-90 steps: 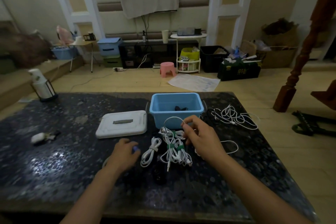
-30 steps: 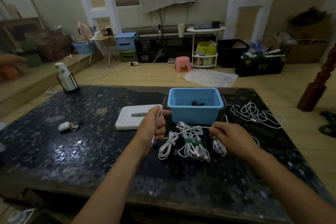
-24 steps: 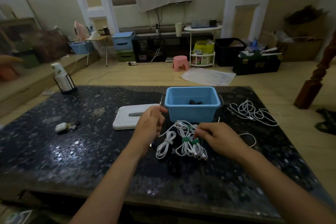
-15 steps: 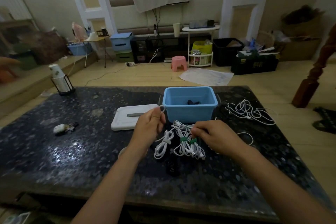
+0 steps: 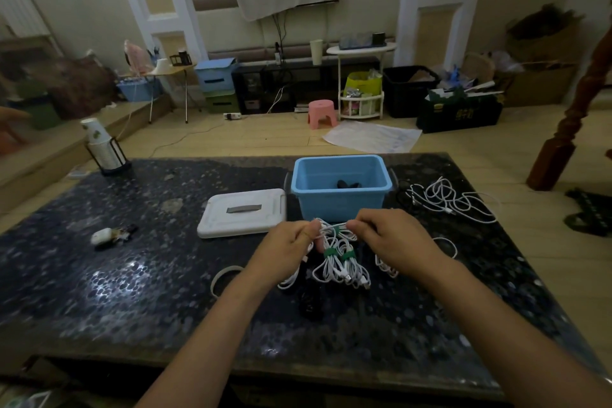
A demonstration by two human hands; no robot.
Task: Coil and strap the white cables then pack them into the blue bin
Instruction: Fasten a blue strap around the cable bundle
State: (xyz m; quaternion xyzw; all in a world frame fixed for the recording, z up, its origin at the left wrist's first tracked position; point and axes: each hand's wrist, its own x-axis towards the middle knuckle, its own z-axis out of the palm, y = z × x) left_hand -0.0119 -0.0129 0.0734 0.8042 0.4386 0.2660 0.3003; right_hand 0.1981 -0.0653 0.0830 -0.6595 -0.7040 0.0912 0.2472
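Together, left hand (image 5: 284, 247) and right hand (image 5: 394, 242) each pinch a white cable (image 5: 332, 228) stretched between curled fingers.

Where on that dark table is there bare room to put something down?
Bare stretches: between the earbud case and white lid, and the near edge below both forearms. Crowded: before the blue bin, and around the loose cables.

Left hand (image 5: 287, 247), half a second ago raised at 10 o'clock of the strapped bundles (image 5: 341, 262), now down beside them, pinching white cable (image 5: 332, 228). Right hand (image 5: 394, 242) now closer, fingertips pinching the same cable just in front of the blue bin (image 5: 341, 204). Cable now short and taut between both hands.
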